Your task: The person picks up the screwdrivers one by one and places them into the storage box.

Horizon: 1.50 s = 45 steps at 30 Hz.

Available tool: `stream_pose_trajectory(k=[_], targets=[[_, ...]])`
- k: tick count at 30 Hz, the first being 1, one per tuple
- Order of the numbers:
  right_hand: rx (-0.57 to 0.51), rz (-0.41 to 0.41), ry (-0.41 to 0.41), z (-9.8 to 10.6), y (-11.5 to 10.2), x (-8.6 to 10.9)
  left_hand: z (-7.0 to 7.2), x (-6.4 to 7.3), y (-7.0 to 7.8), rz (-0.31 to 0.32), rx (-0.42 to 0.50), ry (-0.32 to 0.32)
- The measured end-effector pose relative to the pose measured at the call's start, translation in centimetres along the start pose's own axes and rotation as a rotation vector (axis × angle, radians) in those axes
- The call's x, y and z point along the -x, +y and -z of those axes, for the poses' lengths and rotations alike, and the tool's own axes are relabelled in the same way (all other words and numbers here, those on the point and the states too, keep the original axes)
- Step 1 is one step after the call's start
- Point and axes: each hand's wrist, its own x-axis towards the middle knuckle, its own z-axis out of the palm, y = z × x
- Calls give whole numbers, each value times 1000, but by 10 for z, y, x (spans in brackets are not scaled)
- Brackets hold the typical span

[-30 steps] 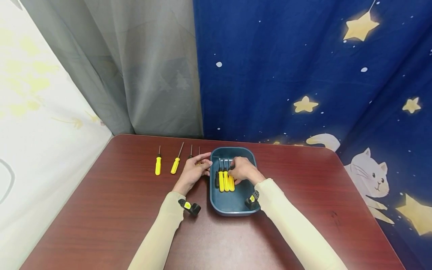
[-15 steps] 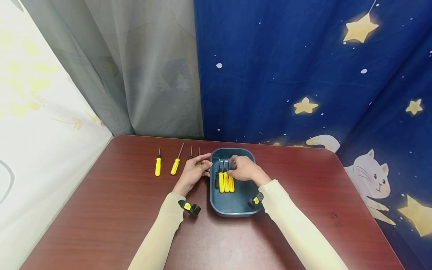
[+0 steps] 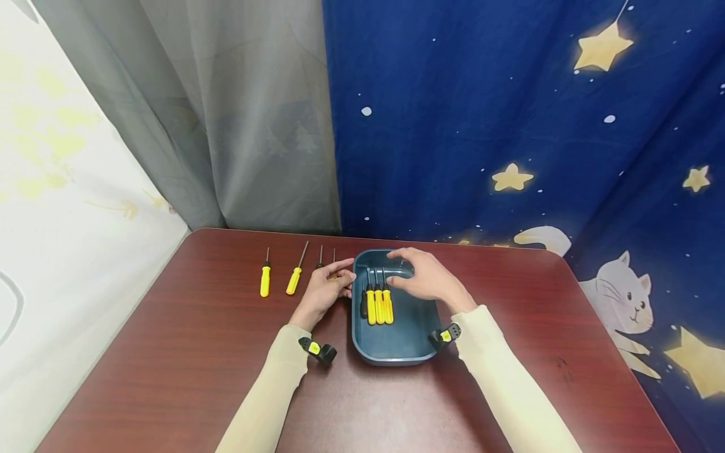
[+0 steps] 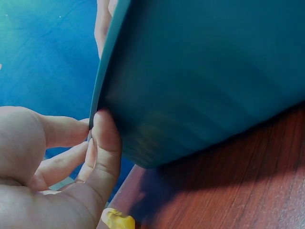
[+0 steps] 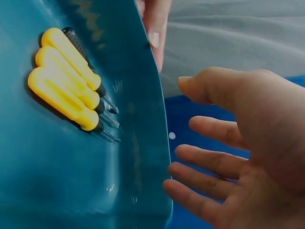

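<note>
A dark blue plastic box (image 3: 396, 343) holds three yellow-handled screwdrivers (image 5: 66, 76) and a black-handled one (image 3: 364, 303), side by side at its left. My left hand (image 3: 324, 294) pinches the box's left rim between thumb and fingers, plain in the left wrist view (image 4: 102, 143). Over the far right part of the box, my right hand (image 3: 428, 277) has its fingers spread and nothing in its grasp. In the right wrist view that hand (image 5: 248, 138) shows relaxed, parted fingers beyond the rim.
On the reddish-brown table (image 3: 187, 352) lie a short yellow-handled screwdriver (image 3: 265, 280) and a longer yellow one (image 3: 294, 277). Shafts of two more (image 3: 321, 255) poke out behind the left hand. Grey and blue curtains (image 3: 425, 157) hang behind the table's far edge.
My right hand has let go of the rightmost yellow screwdriver, risen and moved right, its fingers spreading. That screwdriver lies uncovered beside the others. My left hand stays at the rim.
</note>
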Motion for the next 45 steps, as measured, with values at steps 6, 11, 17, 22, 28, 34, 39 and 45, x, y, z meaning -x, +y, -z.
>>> stream_pose_trajectory(k=[6,11,17,22,28,34,39,45], targets=[[-47,-10,60,3,8,5,0,1,-1,-7,5,7],[-73,-17,104,3,19,6,-1,3,-1,-6,9,5],[-159,-57,157,2,32,8,0,3,-1,-6,16,-1],[-258,-111,184,1,44,9,0,3,-2,-6,12,1],[-375,-217,185,0,59,11,0,3,-2,-6,10,5],[-593,-276,139,-1,70,12,0,2,-2,-5,11,-2],[-696,-287,88,-3,78,13,-1,1,-1,-12,22,-3],[-811,-305,49,-6,87,14,0,1,0,-5,18,1]])
